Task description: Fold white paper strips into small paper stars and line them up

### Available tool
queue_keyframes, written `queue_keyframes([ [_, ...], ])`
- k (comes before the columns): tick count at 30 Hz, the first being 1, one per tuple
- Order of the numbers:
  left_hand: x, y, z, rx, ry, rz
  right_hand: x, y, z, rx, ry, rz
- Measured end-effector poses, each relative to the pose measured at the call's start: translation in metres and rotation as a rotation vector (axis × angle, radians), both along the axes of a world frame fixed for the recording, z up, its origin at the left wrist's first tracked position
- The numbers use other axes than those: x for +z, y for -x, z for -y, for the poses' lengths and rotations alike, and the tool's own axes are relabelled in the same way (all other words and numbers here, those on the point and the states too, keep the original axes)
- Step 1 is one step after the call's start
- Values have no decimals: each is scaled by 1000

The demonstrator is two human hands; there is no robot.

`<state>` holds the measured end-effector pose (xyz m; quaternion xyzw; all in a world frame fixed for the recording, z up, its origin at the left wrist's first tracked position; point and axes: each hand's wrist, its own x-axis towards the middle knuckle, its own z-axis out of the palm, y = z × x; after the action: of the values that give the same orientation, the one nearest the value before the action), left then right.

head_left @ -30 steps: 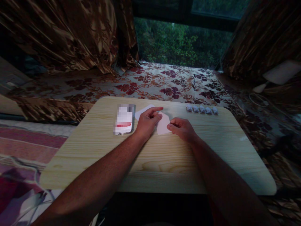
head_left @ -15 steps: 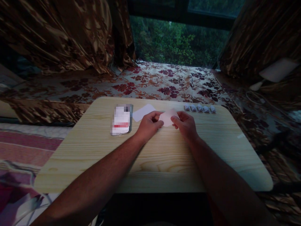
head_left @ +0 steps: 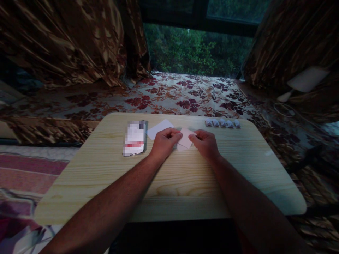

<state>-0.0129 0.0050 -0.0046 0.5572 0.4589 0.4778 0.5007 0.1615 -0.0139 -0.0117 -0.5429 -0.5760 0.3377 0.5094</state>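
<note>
at centre, above a pale wood-grained tabletop with rounded corners [head_left: 182,176], a small pinkish-white sheet of folded paper [head_left: 186,137], held between two bare hands; one layer set at an angle over another, the lower layer showing past the near edge. at the paper's left side, the left hand [head_left: 165,143], thumb on top and fingers curled in, clamped on the edge. at the right side, the right hand [head_left: 207,143], thumb pressed on the upper face near the far right corner, forefinger behind, likewise clamped on the paper; remaining fingers curled towards the palm, tips partly hidden. contact between folded paper and tabletop: cannot tell. just beyond the left hand, lying flat and aslant, a loose white rectangular paper sheet [head_left: 160,128]. farther left, near the loose sheet, a flat white rectangular object with a red band [head_left: 134,138], largely obscured by pixelation. beyond the right hand, near the far edge of the tabletop, a row of five small white faceted pieces [head_left: 222,122], closely spaced. behind the tabletop, a ledge covered in pale fabric with dark red flowers [head_left: 189,91]; above, a dark-framed window [head_left: 182,49] with green foliage outside, between brown-gold patterned curtains [head_left: 87,38].
</note>
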Motion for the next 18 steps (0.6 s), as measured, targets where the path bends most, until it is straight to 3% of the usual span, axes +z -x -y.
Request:
queue_keyframes([
  [5,-6,1,-3,47,17,-8,1,2,1,39,5,-62],
  [12,-6,2,-2,100,8,-37,2,-2,-2,132,44,-373],
  [18,-6,0,-1,77,-19,-58,-1,-1,-1,180,-15,-343],
])
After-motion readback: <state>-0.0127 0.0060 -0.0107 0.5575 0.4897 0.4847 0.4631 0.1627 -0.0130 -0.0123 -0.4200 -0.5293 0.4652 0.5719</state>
